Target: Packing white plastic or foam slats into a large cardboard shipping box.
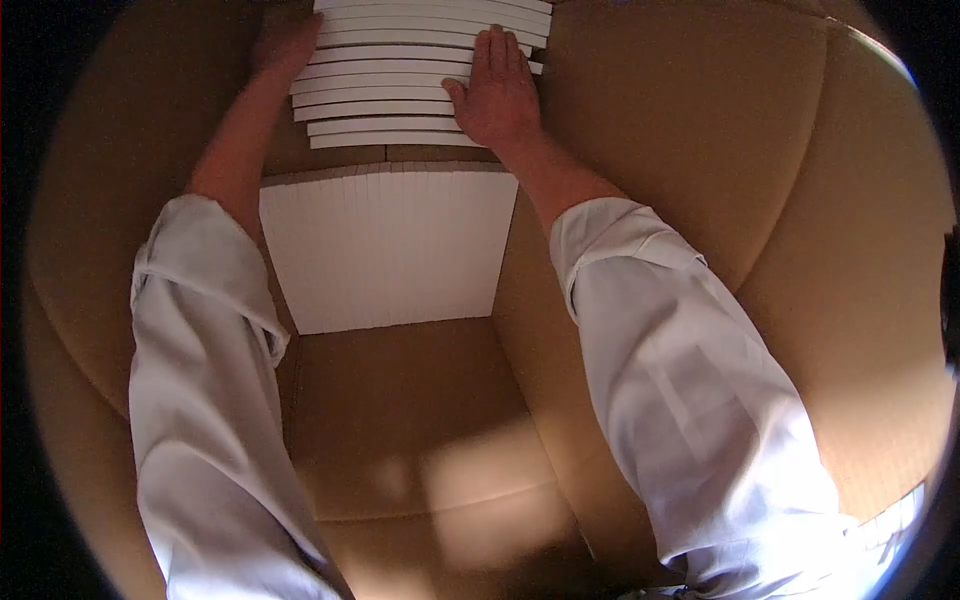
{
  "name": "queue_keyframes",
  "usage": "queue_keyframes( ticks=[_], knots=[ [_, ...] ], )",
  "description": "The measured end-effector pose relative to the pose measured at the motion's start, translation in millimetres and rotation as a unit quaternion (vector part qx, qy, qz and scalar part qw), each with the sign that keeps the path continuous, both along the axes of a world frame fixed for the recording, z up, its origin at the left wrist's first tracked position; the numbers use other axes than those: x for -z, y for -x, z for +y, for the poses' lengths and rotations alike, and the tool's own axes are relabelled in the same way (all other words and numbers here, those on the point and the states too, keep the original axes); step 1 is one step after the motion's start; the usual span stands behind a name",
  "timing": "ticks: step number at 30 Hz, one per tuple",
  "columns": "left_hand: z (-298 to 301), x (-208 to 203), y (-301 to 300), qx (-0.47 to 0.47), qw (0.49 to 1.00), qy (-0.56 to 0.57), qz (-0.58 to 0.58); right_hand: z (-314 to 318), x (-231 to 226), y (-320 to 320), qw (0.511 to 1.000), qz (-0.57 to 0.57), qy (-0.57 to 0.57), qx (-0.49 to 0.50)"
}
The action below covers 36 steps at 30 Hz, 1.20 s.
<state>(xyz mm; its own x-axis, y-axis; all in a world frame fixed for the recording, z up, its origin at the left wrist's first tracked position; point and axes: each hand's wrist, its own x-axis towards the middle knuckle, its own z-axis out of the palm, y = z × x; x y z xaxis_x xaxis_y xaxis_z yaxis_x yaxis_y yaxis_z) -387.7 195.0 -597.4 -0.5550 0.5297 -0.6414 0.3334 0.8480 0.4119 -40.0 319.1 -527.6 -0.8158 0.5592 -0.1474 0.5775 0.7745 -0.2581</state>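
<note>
A stack of thin white flat pieces (390, 70), probably slim cartons or panels, lies at the far end inside a deep cardboard box (680, 120). The edges of the stack are uneven, with some pieces sticking out farther than others. My right hand (498, 100) rests flat on the right part of the stack, fingers stretched out and thumb apart. Against the stack's left ends lies my left hand (288, 45), in shadow; its fingers look extended and hold nothing that I can see. Just nearer than the stack is a tight row of similar white pieces (390, 250), forming one block.
Tall brown cardboard walls rise on both sides of my arms. The brown box floor (400, 400) shows nearer to me, with a patch of light across it. Bright light comes in at the lower right rim.
</note>
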Motion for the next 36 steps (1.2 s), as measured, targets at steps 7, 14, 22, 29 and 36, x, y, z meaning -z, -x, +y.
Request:
queue_keyframes(
  ticks=[7, 14, 22, 29, 36],
  knots=[
    [19, -15, -113, -0.049, 0.996, -0.019, 0.069, 20, 9, -19, 0.999, -0.047, -0.024, -0.005],
    [-22, 32, -84, -0.060, 0.990, -0.104, 0.071, 7, 24, -5, 0.999, -0.006, -0.026, -0.038],
    [-48, 28, -73, 0.064, 0.984, 0.084, 0.141, 14, 12, -12, 0.996, -0.086, 0.031, -0.020],
    [-72, -27, -116, -0.174, 0.985, -0.007, -0.011, 15, 3, 6, 0.986, -0.158, 0.019, -0.049],
    [-87, -31, -136, -0.278, 0.949, -0.006, -0.149, 3, -2, 12, 0.991, -0.098, 0.085, -0.026]
  ],
)
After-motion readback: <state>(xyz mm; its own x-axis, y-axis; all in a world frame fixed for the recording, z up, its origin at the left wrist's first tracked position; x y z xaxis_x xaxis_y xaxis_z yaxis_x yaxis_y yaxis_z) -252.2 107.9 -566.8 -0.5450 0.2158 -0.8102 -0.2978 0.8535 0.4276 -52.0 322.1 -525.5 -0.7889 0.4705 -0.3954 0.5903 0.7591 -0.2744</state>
